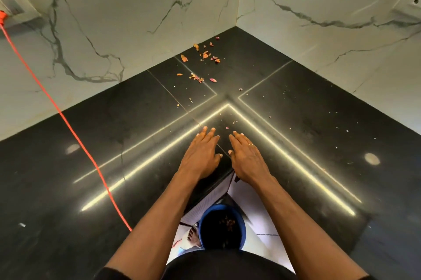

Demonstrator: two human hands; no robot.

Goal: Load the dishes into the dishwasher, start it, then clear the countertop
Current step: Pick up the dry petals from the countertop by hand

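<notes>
I look down at a black stone countertop (319, 134) that forms an L in a marble-walled corner. Onion and vegetable peel scraps (200, 61) lie scattered near the back corner, with smaller crumbs (230, 126) just ahead of my fingers. My left hand (201, 152) and my right hand (247, 156) rest flat on the counter side by side near its inner front corner, fingers straight, holding nothing. Below the counter edge, on the floor, stands a blue bin (224, 225) lined in black with some scraps inside. No dishwasher or dishes are in view.
An orange cord (75, 131) runs from a wall socket (6, 6) at the upper left diagonally across the left counter and over its front edge. White marble walls (159, 6) close the corner. A bare foot (193, 236) shows beside the bin.
</notes>
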